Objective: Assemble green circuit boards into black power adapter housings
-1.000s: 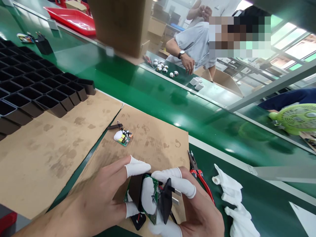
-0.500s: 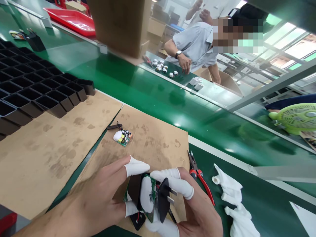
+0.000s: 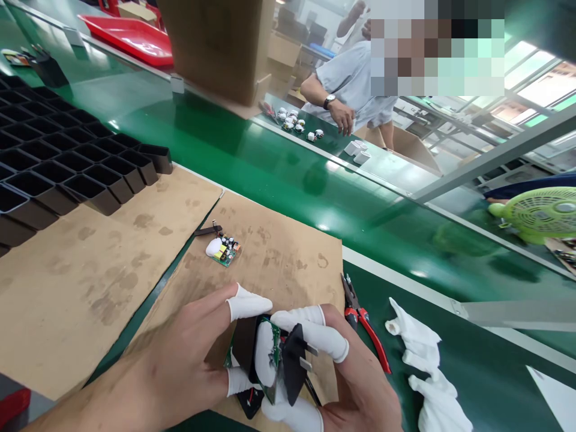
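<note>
Left hand: ours is closed, fingers above and thumb below, around the dark brown part of a circuit-board assembly, likely to steady it while its other side stays exposed.
Right hand: we grasp a black plug plate and the nearby board edge, the plate's metal prongs turned outward, seemingly to keep its inner face toward the board; exact contact is partly hidden.
Circuit board: between our hands, tilted, white filler showing, just beside the plate.
Finger cots: white on our fingertips, perhaps for protection or cleanliness.
Second board: it lies beyond our hands on cardboard, which probably shields the bench.
Pliers: beside the cardboard, near our right hand, presumably for easy reach.
</note>
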Motion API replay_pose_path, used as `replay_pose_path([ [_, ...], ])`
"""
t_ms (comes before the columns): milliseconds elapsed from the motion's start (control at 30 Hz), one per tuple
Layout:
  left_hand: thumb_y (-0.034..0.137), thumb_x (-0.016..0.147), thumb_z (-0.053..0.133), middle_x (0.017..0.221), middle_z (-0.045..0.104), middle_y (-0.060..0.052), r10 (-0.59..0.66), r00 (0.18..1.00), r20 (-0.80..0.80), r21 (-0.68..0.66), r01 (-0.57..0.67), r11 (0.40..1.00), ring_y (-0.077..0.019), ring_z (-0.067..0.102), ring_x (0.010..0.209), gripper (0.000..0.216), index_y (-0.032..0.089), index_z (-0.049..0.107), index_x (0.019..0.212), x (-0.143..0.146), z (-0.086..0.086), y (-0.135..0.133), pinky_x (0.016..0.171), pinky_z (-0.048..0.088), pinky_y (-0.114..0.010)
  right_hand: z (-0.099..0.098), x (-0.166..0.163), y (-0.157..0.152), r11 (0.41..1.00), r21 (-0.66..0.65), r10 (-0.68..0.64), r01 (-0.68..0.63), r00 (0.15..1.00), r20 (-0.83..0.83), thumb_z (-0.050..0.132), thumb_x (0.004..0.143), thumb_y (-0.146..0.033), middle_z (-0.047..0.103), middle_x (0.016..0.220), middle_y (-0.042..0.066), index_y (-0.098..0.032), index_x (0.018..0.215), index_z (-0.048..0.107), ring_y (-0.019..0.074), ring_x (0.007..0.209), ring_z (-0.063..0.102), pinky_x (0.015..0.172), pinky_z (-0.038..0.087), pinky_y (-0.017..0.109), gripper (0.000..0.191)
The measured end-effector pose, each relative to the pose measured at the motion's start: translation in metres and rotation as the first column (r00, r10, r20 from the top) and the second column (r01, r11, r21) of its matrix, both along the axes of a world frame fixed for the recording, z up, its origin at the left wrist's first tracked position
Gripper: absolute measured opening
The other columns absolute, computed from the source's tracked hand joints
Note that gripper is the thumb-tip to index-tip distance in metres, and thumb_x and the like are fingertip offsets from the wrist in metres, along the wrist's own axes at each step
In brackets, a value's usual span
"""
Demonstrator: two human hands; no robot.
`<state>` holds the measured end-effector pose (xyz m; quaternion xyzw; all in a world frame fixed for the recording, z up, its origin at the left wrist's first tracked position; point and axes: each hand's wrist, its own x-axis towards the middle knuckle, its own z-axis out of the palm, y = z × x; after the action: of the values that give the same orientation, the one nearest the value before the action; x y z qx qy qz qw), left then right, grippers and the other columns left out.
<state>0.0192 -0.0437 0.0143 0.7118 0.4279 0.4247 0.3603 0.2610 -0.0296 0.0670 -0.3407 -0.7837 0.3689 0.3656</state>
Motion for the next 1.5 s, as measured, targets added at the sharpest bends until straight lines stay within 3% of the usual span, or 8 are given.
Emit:
replay_pose_path([
  [333,0.004,0.086,0.076,0.122,0.084,0.004,0.011,0.998,0.062,0.006,-0.012,1.000,-0.0208,0.085,0.109,0.066,0.037,0.068,0.143,0.001,0.005,0.001,0.095,0.071,-0.027,-0.002,-0.002,-0.002,0.999,-0.024,-0.037,0.037,0.999,-0.005,0.097,0.096,-0.028,0.077,0.131,0.011,-0.035,0.153,0.070,0.0297,0.111,0.082,0.094,0.075,0.036,0.063],
  [433,0.004,0.085,0.075,0.116,0.085,0.004,0.006,0.997,0.072,0.012,-0.007,1.000,-0.0218,0.085,0.107,0.055,0.035,0.071,0.131,0.003,0.005,0.002,0.093,0.072,-0.027,-0.003,-0.001,-0.001,1.000,0.001,-0.019,0.019,1.000,-0.003,0.096,0.098,-0.028,0.077,0.132,0.012,-0.033,0.156,0.068,0.0294,0.112,0.082,0.095,0.075,0.036,0.064],
  [667,0.008,0.084,0.078,0.137,0.086,0.001,0.035,0.998,-0.048,0.007,-0.035,0.999,-0.0289,0.081,0.135,0.067,0.037,0.070,0.144,0.000,-0.005,-0.002,0.118,0.068,-0.038,0.003,-0.002,0.004,0.994,0.106,0.021,-0.020,1.000,-0.010,0.099,0.094,-0.023,0.079,0.128,0.010,-0.035,0.167,0.063,0.0289,0.105,0.083,0.091,0.075,0.035,0.083],
  [1000,0.004,0.083,0.074,0.138,0.084,-0.004,0.005,1.000,-0.017,-0.003,-0.005,1.000,-0.0287,0.083,0.128,0.071,0.034,0.069,0.148,-0.003,-0.007,-0.003,0.111,0.071,-0.039,0.003,-0.002,0.004,0.997,0.080,0.022,-0.023,1.000,0.006,0.100,0.092,-0.024,0.081,0.130,0.012,-0.039,0.166,0.064,0.0332,0.105,0.085,0.089,0.076,0.039,0.083],
  [1100,0.007,0.087,0.076,0.137,0.085,-0.003,0.032,0.999,-0.006,-0.001,-0.032,0.999,-0.0298,0.082,0.132,0.065,0.034,0.070,0.146,-0.002,-0.004,-0.001,0.114,0.069,-0.039,0.002,0.004,0.000,0.998,0.036,-0.051,0.052,0.998,-0.027,0.104,0.087,-0.028,0.082,0.128,0.013,-0.037,0.157,0.071,0.0361,0.104,0.086,0.081,0.077,0.039,0.078],
  [1233,0.014,0.092,0.083,0.132,0.087,-0.001,0.016,0.999,0.049,-0.034,-0.014,0.999,-0.0271,0.085,0.124,0.051,0.034,0.072,0.138,-0.002,0.003,0.003,0.105,0.072,-0.033,0.003,0.010,-0.006,0.988,-0.031,-0.151,0.149,0.983,-0.101,0.109,0.079,-0.031,0.083,0.116,0.012,-0.034,0.138,0.079,0.0384,0.096,0.085,0.071,0.076,0.042,0.066],
  [1367,0.016,0.097,0.081,0.132,0.087,-0.002,-0.007,0.997,0.079,-0.015,0.008,1.000,-0.0271,0.085,0.125,0.049,0.034,0.071,0.141,0.000,0.005,0.004,0.110,0.070,-0.036,0.004,0.009,-0.007,0.982,-0.039,-0.186,0.183,0.973,-0.133,0.108,0.080,-0.035,0.079,0.113,0.012,-0.028,0.132,0.081,0.0339,0.092,0.083,0.075,0.075,0.040,0.060],
  [1500,0.012,0.091,0.082,0.133,0.086,-0.003,-0.009,0.998,0.070,-0.032,0.012,0.999,-0.0278,0.086,0.120,0.055,0.034,0.072,0.141,0.000,0.003,0.002,0.101,0.073,-0.035,0.003,0.008,-0.004,0.994,-0.054,-0.102,0.097,0.992,-0.080,0.103,0.088,-0.039,0.077,0.118,0.013,-0.028,0.140,0.079,0.0324,0.101,0.082,0.083,0.075,0.038,0.058],
])
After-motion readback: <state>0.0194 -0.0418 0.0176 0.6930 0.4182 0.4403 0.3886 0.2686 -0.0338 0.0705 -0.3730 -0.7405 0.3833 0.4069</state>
